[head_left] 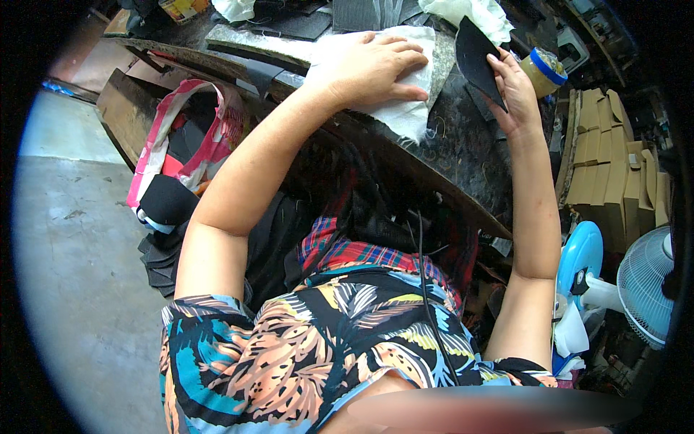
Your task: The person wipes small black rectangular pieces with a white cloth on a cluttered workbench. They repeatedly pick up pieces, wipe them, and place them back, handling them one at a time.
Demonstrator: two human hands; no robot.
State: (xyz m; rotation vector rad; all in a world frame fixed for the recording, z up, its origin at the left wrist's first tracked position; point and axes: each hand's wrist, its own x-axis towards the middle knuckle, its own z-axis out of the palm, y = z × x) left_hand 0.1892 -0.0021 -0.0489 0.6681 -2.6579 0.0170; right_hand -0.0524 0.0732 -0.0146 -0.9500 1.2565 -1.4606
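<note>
My left hand [383,64] lies flat with fingers spread on a white cloth [408,116], which covers part of a pale, speckled slab at the worktable's edge. The cloth's near corner is frayed and hangs toward the dark table surface. At the right, my right hand [515,90] pinches a thin black piece [477,56] between thumb and fingers. That piece is flat, with a curved outline and a pointed top, and it is raised above the table. I cannot make out what it is a part of.
A tub with a blue lid [546,71] stands right of my right hand. Dark grey sheets [293,23] lie along the table's back. Cardboard boxes [596,155] and a fan [645,286] are at the right. A pink-and-white bag [148,159] with black pieces sits at the left.
</note>
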